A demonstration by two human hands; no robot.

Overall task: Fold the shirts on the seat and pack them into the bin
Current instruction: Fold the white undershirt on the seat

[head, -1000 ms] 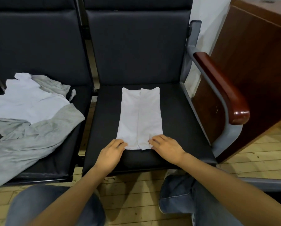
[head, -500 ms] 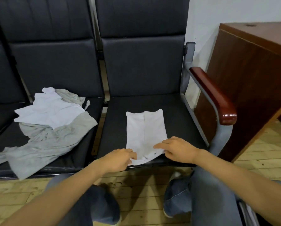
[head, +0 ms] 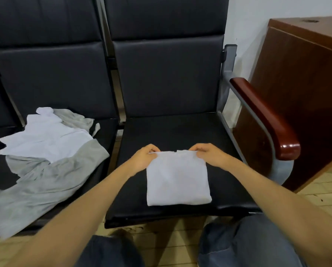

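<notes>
A white shirt lies folded into a compact rectangle on the black seat in front of me. My left hand pinches its far left corner and my right hand pinches its far right corner, both at the folded shirt's far edge. On the seat to the left lies an unfolded heap: a white shirt on top of a grey shirt that hangs over the seat's front edge. No bin is in view.
A grey metal armrest with a red-brown wooden top bounds the seat on the right. A brown wooden cabinet stands beyond it. My knees in jeans are below the seat, over a light wooden floor.
Both hands took the near end of the long white strip and carried it over to the far end, so the shirt is now half as long. The heap on the left has not moved.
</notes>
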